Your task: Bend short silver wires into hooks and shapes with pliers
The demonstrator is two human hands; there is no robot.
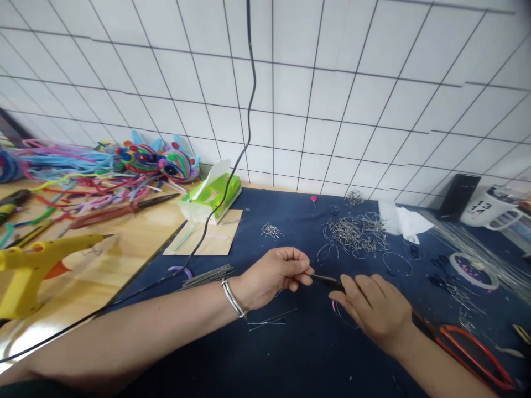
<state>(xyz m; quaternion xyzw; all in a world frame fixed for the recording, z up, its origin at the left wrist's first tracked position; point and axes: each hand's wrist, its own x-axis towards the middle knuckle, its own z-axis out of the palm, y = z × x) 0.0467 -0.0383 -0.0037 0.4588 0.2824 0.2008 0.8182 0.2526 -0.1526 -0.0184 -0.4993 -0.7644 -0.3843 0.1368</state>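
Observation:
My left hand (286,271), with a silver bangle at the wrist, is closed in a pinch; what its fingertips hold is too small to make out. My right hand (373,312) is wrapped round needle-nose pliers (324,278), whose slim dark tip reaches the left fingertips. The handles are mostly hidden in the palm. Under the right hand lies a thin wire loop with pink beads (334,305). Several straight wire pieces (271,321) rest on the dark blue cloth (232,359) below my left hand.
Behind my hands lie a tangled wire heap (357,232) and a small wire pile (271,230). Red-handled scissors (473,348) sit at right, near a white mug (483,209). At left are a yellow glue gun (45,260), a tissue pack (222,199) and a black cable (250,99).

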